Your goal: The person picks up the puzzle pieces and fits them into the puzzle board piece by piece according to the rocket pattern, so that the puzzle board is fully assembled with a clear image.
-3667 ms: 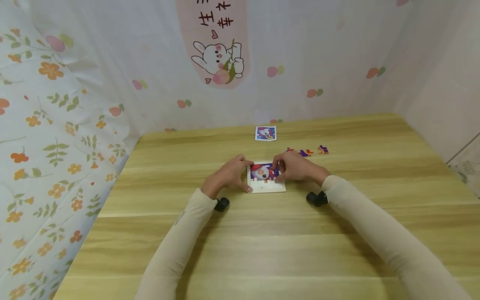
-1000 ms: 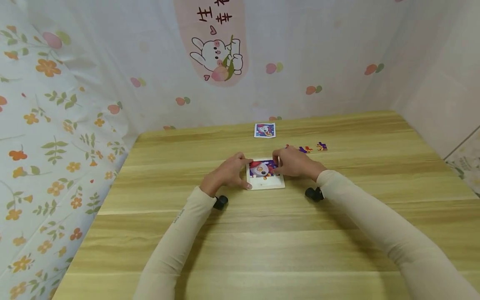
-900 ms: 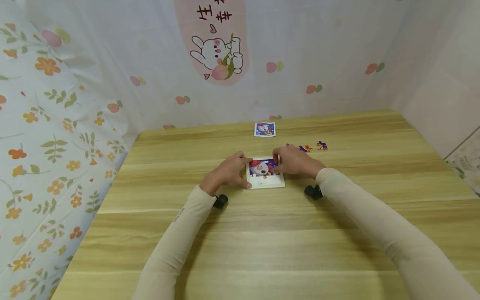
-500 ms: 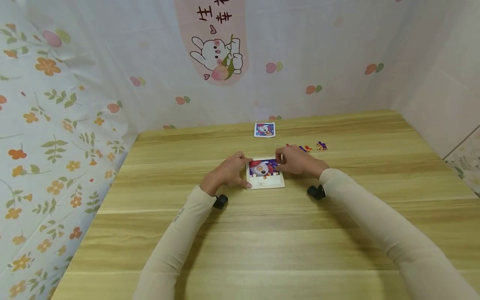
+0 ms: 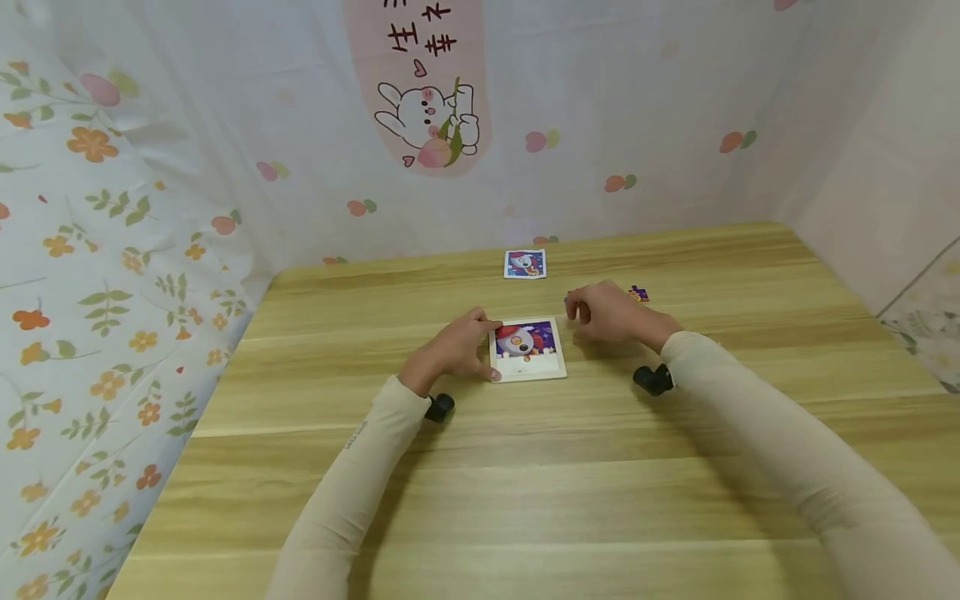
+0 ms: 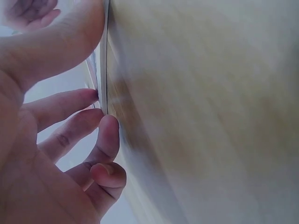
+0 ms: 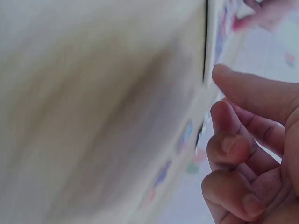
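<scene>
Puzzle board (image 5: 536,368) you seem to be filling touches your spread left hand (image 5: 456,348); your loosely bent right hand (image 5: 617,315) probably needs the piece (image 5: 639,294) just past it.

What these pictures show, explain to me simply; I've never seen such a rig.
There's no machine here: a person's bare left hand holds a jigsaw tray, partly filled, by its left side. The right hand, near loose jigsaw pieces, holds nothing visible. Tray and pieces lie on a wood-grain table, with a picture card farther back. The wide view comes from a camera worn on the head, looking down; the close, blurry ones come from wrist cameras, each looking at its own hand.
</scene>
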Available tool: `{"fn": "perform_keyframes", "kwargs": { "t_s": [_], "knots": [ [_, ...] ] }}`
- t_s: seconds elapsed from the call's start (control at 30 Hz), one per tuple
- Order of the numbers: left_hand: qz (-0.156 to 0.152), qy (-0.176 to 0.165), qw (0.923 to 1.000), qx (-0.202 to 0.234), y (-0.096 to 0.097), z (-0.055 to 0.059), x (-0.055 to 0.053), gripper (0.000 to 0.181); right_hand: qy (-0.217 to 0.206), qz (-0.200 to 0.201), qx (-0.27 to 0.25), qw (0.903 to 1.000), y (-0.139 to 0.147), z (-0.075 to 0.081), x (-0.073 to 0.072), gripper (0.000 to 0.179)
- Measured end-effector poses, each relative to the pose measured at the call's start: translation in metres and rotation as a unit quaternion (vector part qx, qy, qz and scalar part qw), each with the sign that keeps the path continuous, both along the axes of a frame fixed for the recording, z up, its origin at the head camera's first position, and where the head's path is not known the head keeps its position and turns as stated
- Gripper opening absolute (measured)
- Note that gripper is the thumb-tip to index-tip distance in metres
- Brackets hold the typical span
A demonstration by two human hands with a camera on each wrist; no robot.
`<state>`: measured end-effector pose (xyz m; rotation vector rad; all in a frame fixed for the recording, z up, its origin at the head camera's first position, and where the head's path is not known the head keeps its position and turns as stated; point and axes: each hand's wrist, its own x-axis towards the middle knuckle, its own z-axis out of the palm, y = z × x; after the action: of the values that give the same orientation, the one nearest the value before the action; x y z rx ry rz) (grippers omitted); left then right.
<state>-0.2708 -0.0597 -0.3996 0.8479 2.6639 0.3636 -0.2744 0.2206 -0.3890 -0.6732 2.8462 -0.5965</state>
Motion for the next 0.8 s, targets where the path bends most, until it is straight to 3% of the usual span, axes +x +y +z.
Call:
{"fn": "perform_keyframes", "kwargs": {
  "t_s": [0.3, 0.47, 0.67, 0.8],
  "knots": [
    [-0.006, 0.0, 0.9999, -0.011, -0.001, 0.003, 0.0, 0.09, 0.024, -0.039, 0.006, 0.9989, 0.026, 0.002, -0.014, 0.013],
    [-0.005, -0.001, 0.9998, -0.018, -0.001, 0.004, 0.0, 0.09, 0.019, -0.049, 0.02, 0.9984, 0.02, -0.005, -0.023, 0.018],
    [0.0, -0.005, 0.9999, -0.012, -0.001, 0.003, -0.001, 0.09, 0.016, -0.07, 0.061, 0.9955, 0.008, -0.01, -0.032, 0.037],
    [-0.002, -0.003, 0.9999, -0.012, -0.001, 0.003, -0.001, 0.091, 0.007, -0.087, 0.064, 0.9941, 0.002, -0.009, -0.034, 0.037]
  ]
}}
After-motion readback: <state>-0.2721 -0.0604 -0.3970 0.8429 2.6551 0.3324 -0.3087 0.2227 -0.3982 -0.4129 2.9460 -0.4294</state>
